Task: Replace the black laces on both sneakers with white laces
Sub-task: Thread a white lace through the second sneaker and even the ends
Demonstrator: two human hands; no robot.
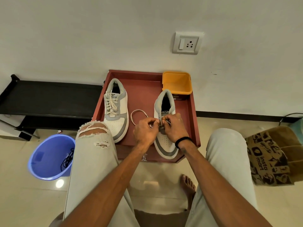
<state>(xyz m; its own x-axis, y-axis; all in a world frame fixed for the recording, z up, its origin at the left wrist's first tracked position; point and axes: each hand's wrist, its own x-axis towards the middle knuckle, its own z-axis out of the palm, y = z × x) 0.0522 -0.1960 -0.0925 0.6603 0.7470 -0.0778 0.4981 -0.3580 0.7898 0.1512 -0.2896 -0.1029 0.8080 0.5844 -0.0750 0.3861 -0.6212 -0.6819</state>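
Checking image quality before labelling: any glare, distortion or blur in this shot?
Head view: a bright lamp glare spot on the glossy floor tiles beside the blue plastic bucket; wide-angle bending curves the black skirting strip; the hands and the white lace loop look sharp.

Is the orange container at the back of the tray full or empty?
Empty, as far as shown. The orange container stands open-topped in the red tray's back right corner, and only its bare orange interior is visible.

Left sneaker, white and grey, fully laced in white, upright on the red tray. Right sneaker alongside, partly laced; white lace loops between them.
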